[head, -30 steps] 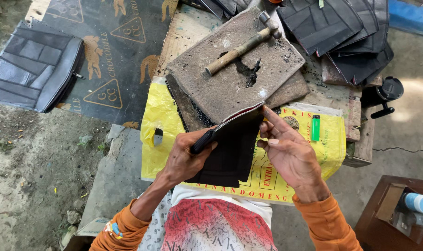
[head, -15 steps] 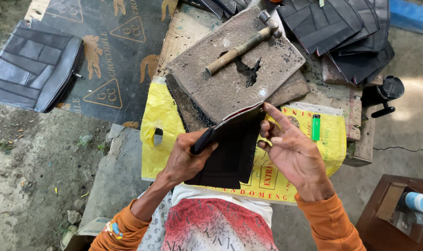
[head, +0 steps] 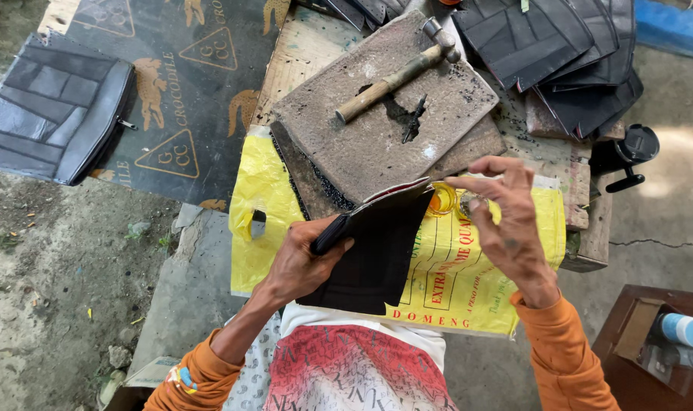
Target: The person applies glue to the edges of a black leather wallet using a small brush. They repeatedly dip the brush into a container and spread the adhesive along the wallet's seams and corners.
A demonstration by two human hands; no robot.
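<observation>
Your left hand (head: 304, 262) grip closed on the black wallet piece (head: 377, 251), your right hand (head: 506, 224) open at three o'clock, fingers loosely spread, hammer (head: 396, 76) on the grey slab (head: 377, 129) at twelve.

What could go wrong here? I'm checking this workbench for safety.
The left hand grips the dark leather piece at one edge only, so it might slip. The right hand hovers near a small yellow pot and could tip it. The hammer lies loose on a slanted board and may slide.
</observation>
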